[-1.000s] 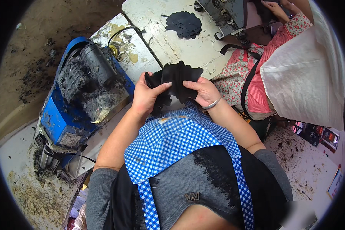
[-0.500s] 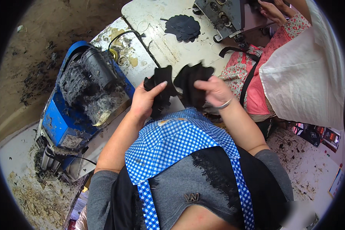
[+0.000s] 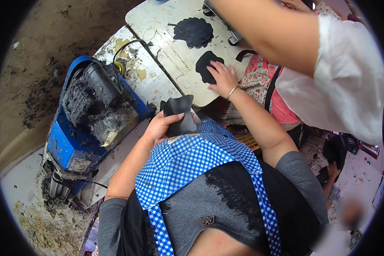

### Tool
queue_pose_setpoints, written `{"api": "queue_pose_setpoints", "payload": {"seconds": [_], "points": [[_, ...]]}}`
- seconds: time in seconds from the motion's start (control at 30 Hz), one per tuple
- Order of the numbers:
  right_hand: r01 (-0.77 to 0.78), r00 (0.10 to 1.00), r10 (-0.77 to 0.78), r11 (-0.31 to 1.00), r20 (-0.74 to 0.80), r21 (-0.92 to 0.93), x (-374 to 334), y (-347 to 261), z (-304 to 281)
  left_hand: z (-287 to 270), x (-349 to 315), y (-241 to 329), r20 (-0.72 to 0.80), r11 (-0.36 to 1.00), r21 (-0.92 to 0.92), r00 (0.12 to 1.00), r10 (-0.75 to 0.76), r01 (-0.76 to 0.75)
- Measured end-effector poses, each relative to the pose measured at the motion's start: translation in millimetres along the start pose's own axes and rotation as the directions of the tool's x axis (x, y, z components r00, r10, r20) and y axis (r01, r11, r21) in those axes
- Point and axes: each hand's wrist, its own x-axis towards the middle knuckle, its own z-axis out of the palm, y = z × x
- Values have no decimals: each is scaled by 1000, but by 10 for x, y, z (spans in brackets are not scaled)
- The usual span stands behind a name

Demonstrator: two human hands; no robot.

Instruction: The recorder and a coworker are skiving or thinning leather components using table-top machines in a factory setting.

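Just above my blue-checked apron, my left hand (image 3: 158, 126) is closed around black curved cut pieces (image 3: 179, 112), thumb on top. The piece facing up has a smooth, slightly shiny grey-black surface. My right hand (image 3: 224, 79) rests with fingers spread at the edge of a black cut-out stack (image 3: 206, 68) on the white table (image 3: 175, 53). How many pieces lie in that stack I cannot tell. Farther off on the same table lies a fanned round pile of black pieces (image 3: 194, 32).
A blue machine (image 3: 74, 138) with a black cylinder and grey fluff stands at left. A co-worker's bare arm (image 3: 273, 30) reaches across at upper right, beside a floral and white garment (image 3: 324, 89). Pale rings (image 3: 149, 33) lie on the table.
My right hand has moved forward and right, and a black stack now lies under its fingers on the table. The left hand's pieces have tilted, showing a smooth face. The co-worker's arm has swung in.
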Motion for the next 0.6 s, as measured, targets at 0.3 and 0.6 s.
{"api": "queue_pose_setpoints", "payload": {"seconds": [0.3, 0.6], "points": [[-652, 711, 121, -256, 692, 714, -26, -971, -587, 59, 151, 23, -72, 829, 458, 916, 395, -321], [-661, 659, 294, -213, 693, 719, 1, -853, -557, 31, 148, 162, -148, 993, 15, 982, 119, -118]]}}
